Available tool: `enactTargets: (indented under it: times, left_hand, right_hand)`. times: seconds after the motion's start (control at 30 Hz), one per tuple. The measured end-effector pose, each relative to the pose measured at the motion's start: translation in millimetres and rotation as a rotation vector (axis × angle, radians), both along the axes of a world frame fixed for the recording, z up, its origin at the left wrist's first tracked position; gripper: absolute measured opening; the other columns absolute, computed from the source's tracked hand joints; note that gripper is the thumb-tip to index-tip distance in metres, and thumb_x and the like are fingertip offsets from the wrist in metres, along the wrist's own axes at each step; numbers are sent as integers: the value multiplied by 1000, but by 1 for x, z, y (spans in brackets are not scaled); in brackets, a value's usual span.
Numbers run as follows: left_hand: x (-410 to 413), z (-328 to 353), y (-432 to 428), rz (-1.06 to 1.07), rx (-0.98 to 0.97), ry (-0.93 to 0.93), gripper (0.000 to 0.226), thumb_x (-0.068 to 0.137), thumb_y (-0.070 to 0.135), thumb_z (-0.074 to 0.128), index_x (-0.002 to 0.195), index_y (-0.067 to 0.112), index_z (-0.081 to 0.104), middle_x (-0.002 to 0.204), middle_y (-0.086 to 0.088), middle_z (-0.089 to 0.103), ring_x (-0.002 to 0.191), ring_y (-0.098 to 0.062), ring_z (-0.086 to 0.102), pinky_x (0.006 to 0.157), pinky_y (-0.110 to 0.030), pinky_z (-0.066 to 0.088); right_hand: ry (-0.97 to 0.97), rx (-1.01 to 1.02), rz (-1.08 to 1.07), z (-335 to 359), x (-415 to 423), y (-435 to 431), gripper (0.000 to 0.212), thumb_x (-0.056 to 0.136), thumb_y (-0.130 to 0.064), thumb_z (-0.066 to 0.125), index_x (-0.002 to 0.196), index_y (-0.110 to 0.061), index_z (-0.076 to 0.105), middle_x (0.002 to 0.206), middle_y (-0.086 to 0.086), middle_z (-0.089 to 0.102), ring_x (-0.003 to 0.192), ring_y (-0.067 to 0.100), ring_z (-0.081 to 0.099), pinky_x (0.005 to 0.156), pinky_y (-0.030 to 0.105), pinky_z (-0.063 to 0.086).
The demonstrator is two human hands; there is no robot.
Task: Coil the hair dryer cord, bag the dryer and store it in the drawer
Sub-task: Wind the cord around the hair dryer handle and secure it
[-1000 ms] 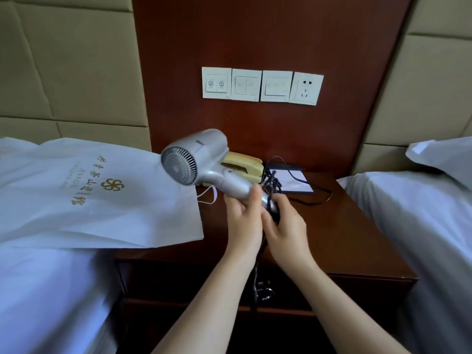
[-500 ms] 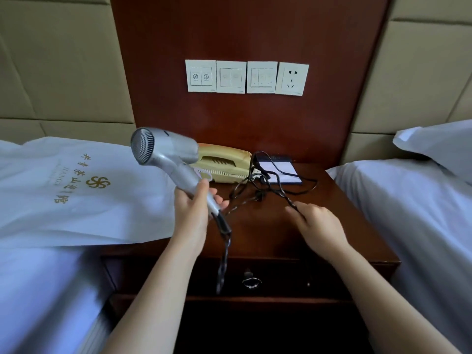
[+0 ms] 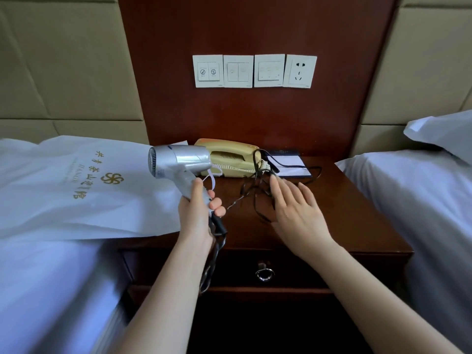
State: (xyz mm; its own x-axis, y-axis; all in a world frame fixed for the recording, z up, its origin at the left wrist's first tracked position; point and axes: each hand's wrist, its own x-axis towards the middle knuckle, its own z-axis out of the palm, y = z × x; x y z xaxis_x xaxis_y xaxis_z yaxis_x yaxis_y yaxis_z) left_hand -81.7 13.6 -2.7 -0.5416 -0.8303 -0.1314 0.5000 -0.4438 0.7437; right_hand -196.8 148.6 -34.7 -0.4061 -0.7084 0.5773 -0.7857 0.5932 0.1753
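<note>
My left hand (image 3: pixel 198 213) grips the handle of a silver hair dryer (image 3: pixel 178 163), held above the left part of the nightstand with its nozzle facing left. Its black cord (image 3: pixel 255 198) hangs down from the handle in a loop in front of the drawer and then lies tangled on the nightstand top. My right hand (image 3: pixel 293 208) hovers flat over that tangle with straight fingers, holding nothing. A white bag with gold lettering (image 3: pixel 76 185) lies on the left bed. The closed drawer (image 3: pixel 306 267) has a metal ring pull (image 3: pixel 264 274).
A yellow telephone (image 3: pixel 229 159) and a dark notepad holder (image 3: pixel 291 164) sit at the back of the wooden nightstand (image 3: pixel 357 213). Switches and a wall socket (image 3: pixel 301 71) are on the panel above. White beds flank the nightstand, with a pillow (image 3: pixel 444 134) at the right.
My left hand carried the dryer to the left and turned its nozzle left. My right hand let go of the cord, which dropped onto the nightstand, and now spreads flat over the tangle.
</note>
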Motion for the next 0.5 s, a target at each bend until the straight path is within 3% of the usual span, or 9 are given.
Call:
enactTargets:
  times: [0.13, 0.23, 0.33, 0.4, 0.5]
  left_hand:
    - [-3, 3, 2, -69, 54, 95, 26, 98, 26, 43, 77, 11, 43, 66, -1, 38, 31, -4, 33, 33, -12, 25]
    - [-7, 2, 5, -104, 60, 116, 25, 98, 27, 41, 78, 11, 42, 66, -1, 37, 30, -4, 32, 32, -12, 25]
    - [-10, 2, 9, -150, 88, 168, 29, 98, 28, 41, 75, 11, 41, 62, 0, 39, 29, -4, 34, 32, -10, 26]
    - [-10, 3, 10, -176, 90, 172, 34, 98, 31, 40, 70, 11, 40, 51, 2, 42, 26, -5, 34, 31, -9, 26]
    - [-9, 4, 8, -146, 73, 206, 34, 99, 30, 39, 70, 11, 39, 56, 1, 40, 28, -4, 34, 30, -11, 27]
  right_hand:
    - [146, -213, 161, 10, 19, -12, 60, 80, -8, 53, 139, -2, 39, 143, 15, 45, 136, 28, 39, 111, 40, 25]
    - [154, -153, 322, 6, 29, -19, 45, 78, -8, 54, 124, -6, 58, 132, 11, 57, 129, 25, 49, 112, 38, 25]
    - [11, -53, 448, -6, 39, -25, 29, 75, -10, 51, 101, -9, 64, 101, 5, 69, 101, 23, 63, 109, 35, 28]
    - [-154, -14, 507, -8, 42, -26, 19, 82, -17, 42, 86, -10, 59, 82, 4, 64, 82, 25, 61, 101, 37, 37]
    - [-433, 53, 521, -4, 44, -23, 28, 93, -33, 37, 82, -11, 52, 77, 4, 59, 77, 23, 50, 77, 36, 43]
